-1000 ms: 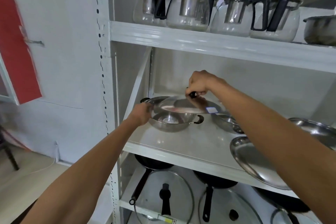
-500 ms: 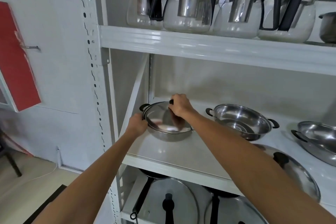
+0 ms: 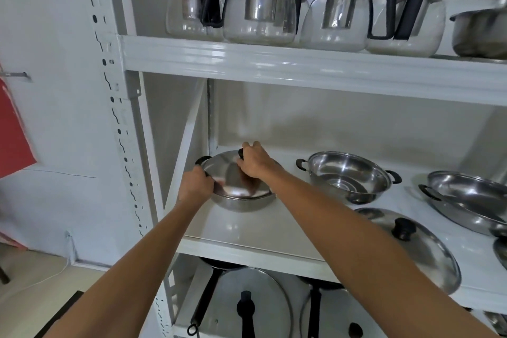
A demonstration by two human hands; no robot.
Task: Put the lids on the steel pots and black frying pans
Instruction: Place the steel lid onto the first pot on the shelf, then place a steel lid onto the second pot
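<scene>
A steel pot [image 3: 241, 203] sits at the left end of the middle shelf with a steel lid [image 3: 230, 173] resting on it. My right hand [image 3: 253, 162] grips the lid's black knob. My left hand [image 3: 196, 184] holds the pot's near-left handle. To the right stand an open steel pot [image 3: 347, 175] and a wider open pot [image 3: 472, 197]. A loose steel lid [image 3: 422, 252] with a black knob lies near the shelf's front edge. On the shelf below, black frying pans [image 3: 204, 299] lie with glass lids [image 3: 255, 302] on top of them.
Several glass teapots [image 3: 259, 8] with black handles fill the top shelf [image 3: 301, 63], beside a steel pot [image 3: 480, 33] at the far right. A white perforated upright [image 3: 115, 118] frames the rack's left side. A red panel [image 3: 13, 129] hangs on the wall.
The lid has come down from a tilted hold above the pot onto its rim. My right hand stays on the knob, my left on the handle. The view has shifted left.
</scene>
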